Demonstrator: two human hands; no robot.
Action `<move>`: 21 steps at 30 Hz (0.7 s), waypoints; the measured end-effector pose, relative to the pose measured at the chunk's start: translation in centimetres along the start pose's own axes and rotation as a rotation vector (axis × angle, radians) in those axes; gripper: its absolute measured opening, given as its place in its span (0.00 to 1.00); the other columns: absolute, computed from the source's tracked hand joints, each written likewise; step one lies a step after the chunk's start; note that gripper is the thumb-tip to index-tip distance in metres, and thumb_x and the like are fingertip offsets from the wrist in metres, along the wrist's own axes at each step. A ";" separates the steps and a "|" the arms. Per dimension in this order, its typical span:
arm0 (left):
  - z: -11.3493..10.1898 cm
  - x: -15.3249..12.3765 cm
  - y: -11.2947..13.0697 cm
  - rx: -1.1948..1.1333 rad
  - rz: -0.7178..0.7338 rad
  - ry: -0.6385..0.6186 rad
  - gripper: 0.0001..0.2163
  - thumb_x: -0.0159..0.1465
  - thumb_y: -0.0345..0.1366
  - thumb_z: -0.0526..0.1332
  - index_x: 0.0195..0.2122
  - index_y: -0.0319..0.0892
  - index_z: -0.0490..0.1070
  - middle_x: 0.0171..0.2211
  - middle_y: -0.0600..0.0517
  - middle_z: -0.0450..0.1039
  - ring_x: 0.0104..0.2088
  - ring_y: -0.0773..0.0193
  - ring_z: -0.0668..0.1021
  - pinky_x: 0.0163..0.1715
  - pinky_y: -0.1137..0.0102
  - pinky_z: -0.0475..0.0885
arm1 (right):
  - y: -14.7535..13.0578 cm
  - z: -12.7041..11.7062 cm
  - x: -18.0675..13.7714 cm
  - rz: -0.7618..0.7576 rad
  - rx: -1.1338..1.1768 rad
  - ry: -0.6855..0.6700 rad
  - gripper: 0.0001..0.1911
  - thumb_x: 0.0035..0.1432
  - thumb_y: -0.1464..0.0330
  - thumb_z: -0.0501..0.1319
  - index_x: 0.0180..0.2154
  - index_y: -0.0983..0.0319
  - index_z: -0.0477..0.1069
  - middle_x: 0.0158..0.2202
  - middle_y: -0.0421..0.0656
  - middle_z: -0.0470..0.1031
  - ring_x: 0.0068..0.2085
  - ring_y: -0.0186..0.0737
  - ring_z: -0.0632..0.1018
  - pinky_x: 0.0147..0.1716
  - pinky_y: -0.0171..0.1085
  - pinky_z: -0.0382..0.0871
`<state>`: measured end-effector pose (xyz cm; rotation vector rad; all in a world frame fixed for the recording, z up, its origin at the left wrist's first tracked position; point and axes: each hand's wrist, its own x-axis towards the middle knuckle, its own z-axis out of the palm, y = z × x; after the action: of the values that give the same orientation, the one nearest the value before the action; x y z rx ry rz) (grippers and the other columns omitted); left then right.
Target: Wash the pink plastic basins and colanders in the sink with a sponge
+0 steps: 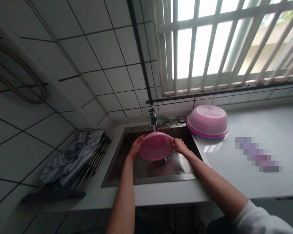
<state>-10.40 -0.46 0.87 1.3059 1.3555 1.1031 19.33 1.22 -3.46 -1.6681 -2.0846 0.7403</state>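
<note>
A pink plastic basin (156,151) is held tilted over the steel sink (146,180), under the faucet (152,117). Water runs from the spout down to the basin's far rim. My left hand (136,148) grips the basin's left edge, and my right hand (180,145) is closed on its right edge. Below the basin, the sink's drain (160,162) shows partly. The fingertips beneath the basin are hidden.
Upturned pink baskets (207,122) are stacked on the counter right of the sink. A green cloth (167,122) lies behind it. On the left stands a rack (91,162) with a grey patterned cloth (73,156). A blurred-out object (257,155) lies on the right counter.
</note>
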 end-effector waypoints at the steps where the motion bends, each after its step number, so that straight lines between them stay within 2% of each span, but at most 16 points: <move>1: -0.2 0.1 -0.1 -0.013 0.006 0.033 0.35 0.62 0.61 0.60 0.61 0.39 0.69 0.60 0.38 0.73 0.58 0.48 0.76 0.57 0.57 0.70 | -0.3 0.0 -0.1 -0.007 -0.012 0.005 0.14 0.70 0.63 0.54 0.46 0.60 0.77 0.41 0.51 0.82 0.43 0.47 0.82 0.33 0.33 0.58; 4: -0.3 0.2 0.2 0.009 0.043 0.148 0.33 0.64 0.61 0.57 0.61 0.40 0.69 0.62 0.38 0.70 0.58 0.48 0.75 0.57 0.57 0.70 | -1.2 -0.2 -0.5 -0.021 -0.045 0.004 0.15 0.70 0.65 0.54 0.50 0.58 0.76 0.44 0.51 0.82 0.45 0.48 0.82 0.36 0.34 0.60; 7: 0.3 0.1 1.3 0.107 0.156 0.229 0.30 0.65 0.58 0.58 0.59 0.41 0.70 0.60 0.40 0.72 0.59 0.49 0.74 0.60 0.57 0.68 | -1.8 -0.3 -0.8 -0.002 -0.093 -0.003 0.17 0.70 0.66 0.53 0.54 0.55 0.75 0.45 0.52 0.82 0.46 0.49 0.82 0.38 0.35 0.62; 12: 2.1 0.7 6.4 0.313 0.424 0.245 0.24 0.69 0.53 0.55 0.59 0.44 0.70 0.61 0.45 0.72 0.62 0.53 0.72 0.64 0.58 0.64 | -2.0 -0.2 -0.7 0.033 -0.104 0.015 0.19 0.70 0.65 0.51 0.58 0.53 0.73 0.46 0.53 0.81 0.47 0.50 0.82 0.40 0.36 0.65; 15: 3.2 2.0 10.2 0.418 0.591 0.227 0.23 0.71 0.48 0.54 0.65 0.46 0.65 0.66 0.46 0.66 0.64 0.55 0.70 0.65 0.57 0.62 | -2.0 -0.1 -0.6 0.038 -0.096 0.041 0.20 0.71 0.63 0.51 0.58 0.54 0.73 0.45 0.54 0.81 0.46 0.51 0.82 0.40 0.37 0.65; 17: 3.9 3.2 12.0 0.507 0.695 0.178 0.24 0.72 0.44 0.52 0.67 0.45 0.62 0.69 0.47 0.62 0.68 0.57 0.64 0.69 0.57 0.56 | -1.9 -0.1 -0.5 0.038 -0.092 0.048 0.19 0.71 0.63 0.51 0.58 0.54 0.73 0.45 0.54 0.82 0.46 0.51 0.82 0.39 0.37 0.65; 21: 5.0 5.0 13.1 0.625 0.720 0.042 0.23 0.71 0.41 0.53 0.66 0.44 0.64 0.68 0.47 0.62 0.69 0.58 0.63 0.70 0.57 0.53 | -1.7 -0.2 -0.4 0.043 -0.091 0.055 0.19 0.71 0.64 0.52 0.58 0.53 0.73 0.46 0.52 0.82 0.47 0.50 0.82 0.40 0.36 0.65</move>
<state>-3.27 4.99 12.75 2.3643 1.3425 1.2035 18.19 0.54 -2.23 -1.7665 -2.0789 0.6133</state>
